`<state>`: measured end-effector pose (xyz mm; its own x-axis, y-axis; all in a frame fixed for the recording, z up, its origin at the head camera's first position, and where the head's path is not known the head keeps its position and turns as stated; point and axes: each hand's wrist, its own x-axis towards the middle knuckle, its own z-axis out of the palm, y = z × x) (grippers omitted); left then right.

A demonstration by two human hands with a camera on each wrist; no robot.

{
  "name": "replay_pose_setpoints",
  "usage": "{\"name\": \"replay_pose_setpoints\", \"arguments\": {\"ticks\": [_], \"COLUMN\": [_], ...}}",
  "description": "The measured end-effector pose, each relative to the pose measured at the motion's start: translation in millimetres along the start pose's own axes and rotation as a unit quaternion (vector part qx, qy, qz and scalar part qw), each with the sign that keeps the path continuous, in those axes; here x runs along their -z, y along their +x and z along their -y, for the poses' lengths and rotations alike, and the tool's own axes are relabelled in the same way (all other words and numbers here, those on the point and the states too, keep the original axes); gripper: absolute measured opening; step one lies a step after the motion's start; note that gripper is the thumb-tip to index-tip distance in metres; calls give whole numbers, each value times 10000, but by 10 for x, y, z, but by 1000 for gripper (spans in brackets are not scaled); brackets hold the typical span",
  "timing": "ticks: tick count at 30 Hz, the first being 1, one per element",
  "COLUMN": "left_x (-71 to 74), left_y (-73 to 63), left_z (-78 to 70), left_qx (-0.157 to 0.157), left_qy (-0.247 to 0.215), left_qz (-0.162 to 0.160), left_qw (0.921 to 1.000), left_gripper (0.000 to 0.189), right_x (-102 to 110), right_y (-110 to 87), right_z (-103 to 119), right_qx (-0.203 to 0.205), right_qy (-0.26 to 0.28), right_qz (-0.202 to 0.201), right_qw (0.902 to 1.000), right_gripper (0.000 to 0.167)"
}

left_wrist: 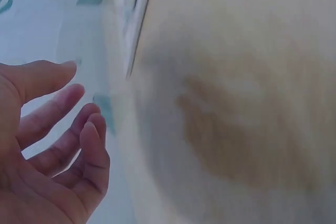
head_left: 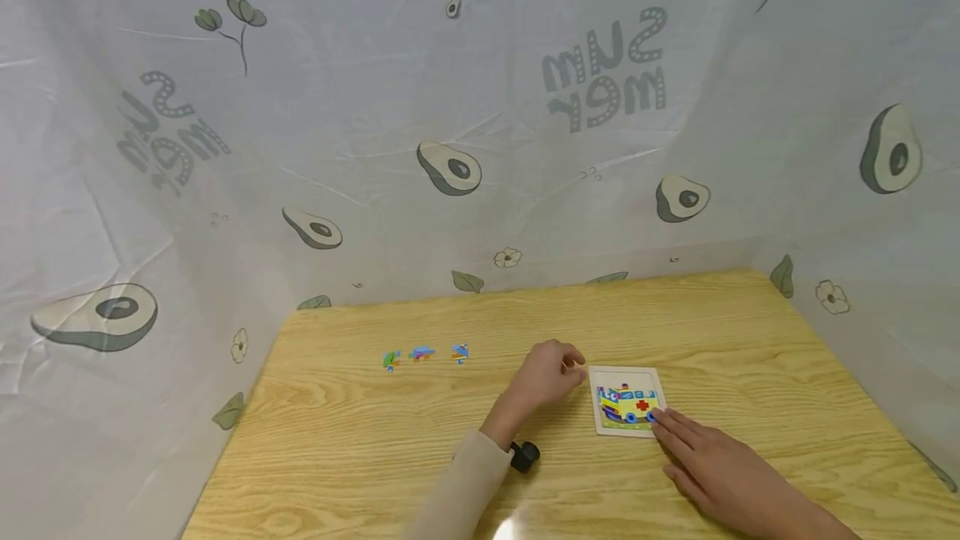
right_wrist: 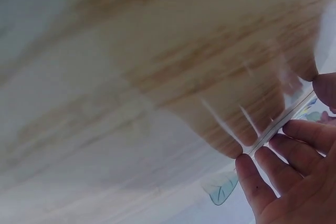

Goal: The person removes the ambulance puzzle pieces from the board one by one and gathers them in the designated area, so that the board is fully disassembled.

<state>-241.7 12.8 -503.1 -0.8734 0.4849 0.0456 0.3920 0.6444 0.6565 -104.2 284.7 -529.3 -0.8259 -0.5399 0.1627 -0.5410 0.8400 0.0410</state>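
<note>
A square jigsaw board [head_left: 628, 432] with a pale frame lies on the table, showing a yellow ambulance picture; its upper part is plain white. My left hand [head_left: 542, 375] is just left of the board. In the left wrist view that hand [left_wrist: 58, 145] has loosely bent fingers with nothing between them, apart from the board's edge [left_wrist: 137, 35]. My right hand [head_left: 723, 469] rests its extended fingertips on the board's lower right corner. In the right wrist view the fingers [right_wrist: 286, 169] touch the board's edge [right_wrist: 273, 128].
Three loose jigsaw pieces lie in a row at the back left: a green one [head_left: 391, 360], a blue-and-pink one [head_left: 422, 352] and a blue-and-orange one [head_left: 461, 352]. A black wrist device [head_left: 525, 457] shows beside the left sleeve [head_left: 468, 482]. A printed curtain [head_left: 375, 107] surrounds the wooden table [head_left: 337, 440].
</note>
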Motion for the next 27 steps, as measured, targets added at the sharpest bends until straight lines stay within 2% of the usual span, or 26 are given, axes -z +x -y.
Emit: {"name": "replay_pose_setpoints", "arguments": {"ticks": [3,7,15,22,27], "left_x": [-159,-275,-348,-375,-395], "left_y": [-8,-17,23,51,71], "left_z": [-105,-198,-254,-260,-248], "left_qx": [-105,-242,-287,-374,-311], "left_qy": [446,926,1213,1546,1691], "left_qz": [155,285,396,455,480], "left_qw": [9988,9950,9914,9862,9839], "left_gripper": [23,24,26,27,31], "right_x": [13,24,8,-19,-22], "right_y": [6,22,11,-4,-4], "right_z": [0,-1,6,2,2], "right_qx": [3,-3,-7,45,51], "right_qy": [25,26,86,15,-60], "right_qz": [41,80,118,-103,-192], "right_qw": [10000,10000,9999,9999,9998], "right_gripper": [54,54,53,53,53]}}
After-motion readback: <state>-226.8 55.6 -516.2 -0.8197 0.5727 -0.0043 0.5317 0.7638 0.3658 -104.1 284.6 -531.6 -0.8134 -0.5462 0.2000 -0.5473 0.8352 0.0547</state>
